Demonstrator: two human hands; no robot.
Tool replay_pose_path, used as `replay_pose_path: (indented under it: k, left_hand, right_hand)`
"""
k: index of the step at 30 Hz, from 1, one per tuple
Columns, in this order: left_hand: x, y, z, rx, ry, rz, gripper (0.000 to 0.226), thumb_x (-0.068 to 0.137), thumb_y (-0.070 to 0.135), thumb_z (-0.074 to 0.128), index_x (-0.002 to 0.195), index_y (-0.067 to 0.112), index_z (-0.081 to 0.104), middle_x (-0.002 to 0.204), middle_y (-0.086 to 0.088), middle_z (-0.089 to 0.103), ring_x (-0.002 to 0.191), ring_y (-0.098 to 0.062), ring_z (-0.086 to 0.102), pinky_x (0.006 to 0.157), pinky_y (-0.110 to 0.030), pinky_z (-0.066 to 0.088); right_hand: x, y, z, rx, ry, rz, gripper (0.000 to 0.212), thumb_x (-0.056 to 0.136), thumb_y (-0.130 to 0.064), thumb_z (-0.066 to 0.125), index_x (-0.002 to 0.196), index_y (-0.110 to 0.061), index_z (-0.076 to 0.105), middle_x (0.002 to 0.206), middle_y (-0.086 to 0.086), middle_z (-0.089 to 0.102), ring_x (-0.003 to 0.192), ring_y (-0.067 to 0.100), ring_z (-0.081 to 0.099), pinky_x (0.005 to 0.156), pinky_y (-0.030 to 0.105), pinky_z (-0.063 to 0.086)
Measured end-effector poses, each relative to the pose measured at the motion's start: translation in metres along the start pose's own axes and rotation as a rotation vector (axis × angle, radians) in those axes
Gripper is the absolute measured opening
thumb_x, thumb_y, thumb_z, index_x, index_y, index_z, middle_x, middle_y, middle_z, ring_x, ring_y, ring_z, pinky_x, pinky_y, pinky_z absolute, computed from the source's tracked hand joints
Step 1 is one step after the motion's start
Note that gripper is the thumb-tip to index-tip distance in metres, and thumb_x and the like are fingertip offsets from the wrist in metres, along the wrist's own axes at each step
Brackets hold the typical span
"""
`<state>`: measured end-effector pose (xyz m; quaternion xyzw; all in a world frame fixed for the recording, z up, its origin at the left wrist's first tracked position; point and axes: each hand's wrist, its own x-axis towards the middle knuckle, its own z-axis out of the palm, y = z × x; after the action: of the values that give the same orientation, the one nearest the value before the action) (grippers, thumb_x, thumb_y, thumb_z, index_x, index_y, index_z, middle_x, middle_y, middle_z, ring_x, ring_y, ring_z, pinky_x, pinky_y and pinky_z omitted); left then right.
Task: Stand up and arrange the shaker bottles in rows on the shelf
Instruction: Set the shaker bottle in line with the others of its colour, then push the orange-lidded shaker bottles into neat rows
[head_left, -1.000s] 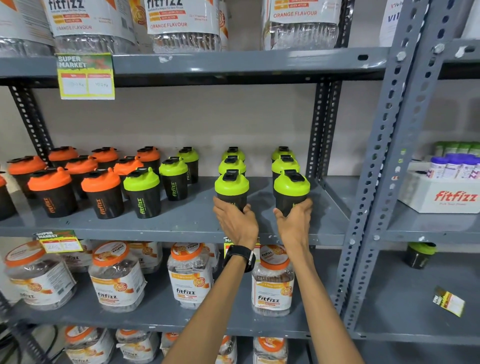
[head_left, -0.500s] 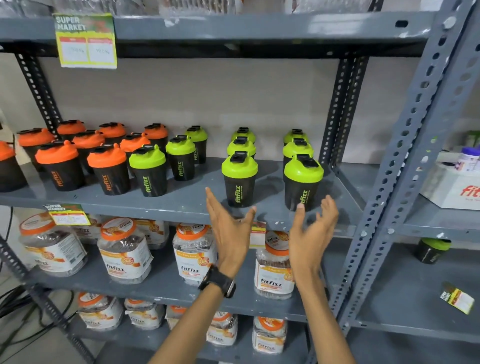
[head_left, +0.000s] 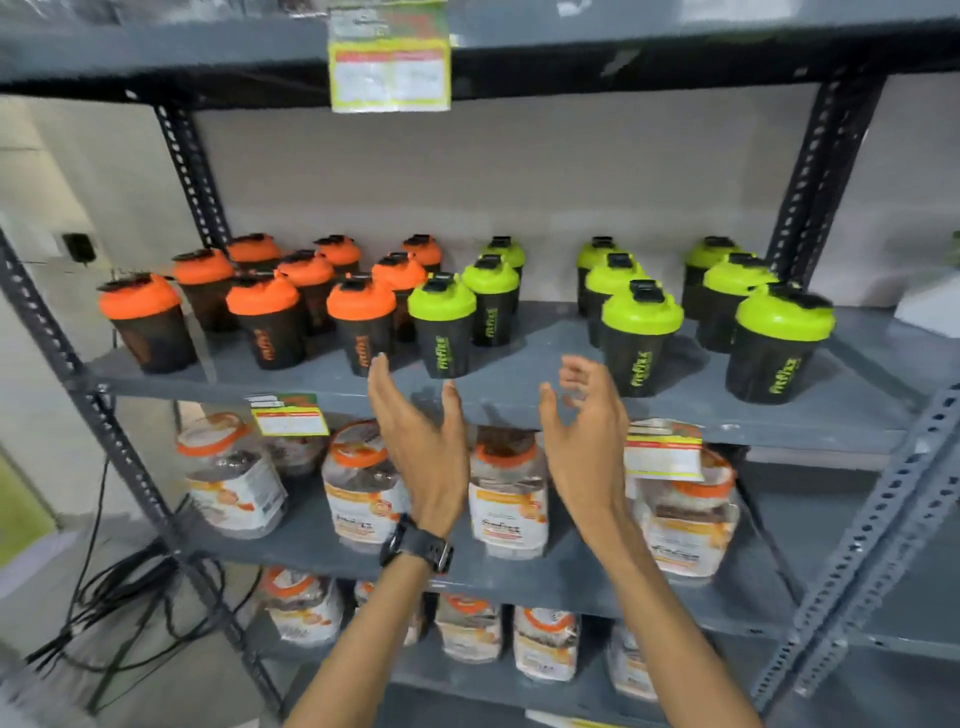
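Both hands, left hand (head_left: 423, 441) and right hand (head_left: 584, 441), spread, empty; frame blurred, rear shaker bottles (head_left: 602, 254) half hidden.

So my shaker bottles are all standing upright on the grey shelf (head_left: 519, 387), black bodies with "fitfizz" printed up the side, flip caps on top. Orange-lidded ones (head_left: 265, 322) take the left half, three rows running front to back, packed pretty close. The green-lidded ones (head_left: 641, 338) fill the right half, also three files of three, but spaced wider apart, with a bare strip of shelf between the first green file (head_left: 442, 325) and the next. The far-right front green one (head_left: 779, 343) sits closest to the shelf edge. The picture's blurry, so the finer print isn't readable.
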<state>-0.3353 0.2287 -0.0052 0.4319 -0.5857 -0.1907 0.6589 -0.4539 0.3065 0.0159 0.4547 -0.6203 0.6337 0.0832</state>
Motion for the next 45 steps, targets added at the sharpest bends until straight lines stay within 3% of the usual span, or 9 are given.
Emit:
replay_pose_path:
  k: [5, 8, 12, 14, 18, 22, 30, 45]
  left_hand:
    - [0.078, -0.026, -0.019, 0.091, -0.103, -0.105, 0.088, 0.094, 0.027, 0.065, 0.157, -0.003, 0.01, 0.166, -0.019, 0.016, 0.155, -0.03, 0.015, 0.125, -0.033, 0.014]
    - [0.106, -0.031, -0.015, 0.096, -0.179, -0.17, 0.101, 0.087, 0.023, 0.074, 0.156, -0.005, 0.006, 0.165, -0.023, 0.013, 0.155, -0.033, 0.014, 0.124, -0.036, 0.017]
    - [0.128, -0.031, -0.01, 0.082, -0.235, -0.354, 0.111, 0.079, 0.02, 0.082, 0.157, -0.004, 0.006, 0.164, -0.022, 0.018, 0.151, -0.036, 0.025, 0.121, -0.04, 0.027]
    - [0.134, -0.034, -0.009, 0.084, -0.257, -0.384, 0.108, 0.08, 0.018, 0.082, 0.156, -0.005, 0.008, 0.162, -0.024, 0.024, 0.149, -0.038, 0.029, 0.12, -0.044, 0.029]
    - [0.137, -0.041, -0.009, 0.068, -0.274, -0.375, 0.095, 0.083, 0.013, 0.077, 0.154, -0.003, 0.016, 0.154, -0.024, 0.037, 0.143, -0.04, 0.038, 0.117, -0.05, 0.035]
    - [0.141, -0.041, -0.011, 0.03, -0.284, -0.367, 0.08, 0.082, 0.008, 0.076, 0.146, -0.002, 0.03, 0.147, -0.024, 0.046, 0.139, -0.041, 0.043, 0.113, -0.052, 0.039]
    - [0.129, -0.04, -0.019, 0.006, -0.332, -0.279, 0.071, 0.08, 0.009, 0.079, 0.138, 0.0, 0.04, 0.135, -0.021, 0.056, 0.128, -0.039, 0.054, 0.102, -0.049, 0.05]
    - [0.119, -0.035, -0.022, -0.022, -0.33, -0.287, 0.07, 0.08, 0.008, 0.079, 0.138, 0.003, 0.04, 0.134, -0.02, 0.055, 0.127, -0.039, 0.054, 0.104, -0.05, 0.049]
  right_hand:
    - [0.023, -0.033, 0.087, -0.1, -0.128, 0.156, 0.067, 0.089, -0.016, 0.067, 0.144, 0.006, 0.035, 0.143, 0.023, 0.046, 0.133, 0.034, 0.046, 0.104, 0.024, 0.029]
    - [0.035, -0.041, 0.13, -0.124, -0.151, 0.258, 0.087, 0.087, -0.02, 0.071, 0.148, 0.014, 0.02, 0.152, 0.029, 0.033, 0.143, 0.036, 0.032, 0.112, 0.03, 0.023]
    - [0.043, -0.048, 0.166, -0.155, -0.094, 0.342, 0.101, 0.077, -0.025, 0.081, 0.147, 0.014, 0.019, 0.15, 0.03, 0.036, 0.142, 0.039, 0.034, 0.114, 0.04, 0.031]
    - [0.046, -0.05, 0.177, -0.139, -0.068, 0.364, 0.101, 0.074, -0.023, 0.083, 0.145, 0.014, 0.022, 0.147, 0.031, 0.039, 0.139, 0.039, 0.037, 0.112, 0.04, 0.034]
    - [0.047, -0.048, 0.183, -0.117, -0.026, 0.418, 0.077, 0.072, -0.013, 0.084, 0.131, 0.01, 0.039, 0.132, 0.028, 0.053, 0.124, 0.039, 0.053, 0.099, 0.039, 0.044]
    - [0.047, -0.047, 0.181, -0.128, -0.025, 0.412, 0.074, 0.073, -0.014, 0.084, 0.129, 0.009, 0.042, 0.132, 0.026, 0.055, 0.125, 0.039, 0.053, 0.1, 0.042, 0.047]
    - [0.044, -0.039, 0.148, -0.124, 0.001, 0.36, 0.064, 0.07, -0.02, 0.086, 0.115, 0.003, 0.048, 0.12, 0.021, 0.06, 0.118, 0.037, 0.056, 0.092, 0.039, 0.048]
    - [0.035, -0.035, 0.138, -0.137, -0.011, 0.391, 0.068, 0.075, -0.016, 0.083, 0.126, 0.003, 0.043, 0.127, 0.022, 0.054, 0.12, 0.037, 0.055, 0.094, 0.039, 0.048]
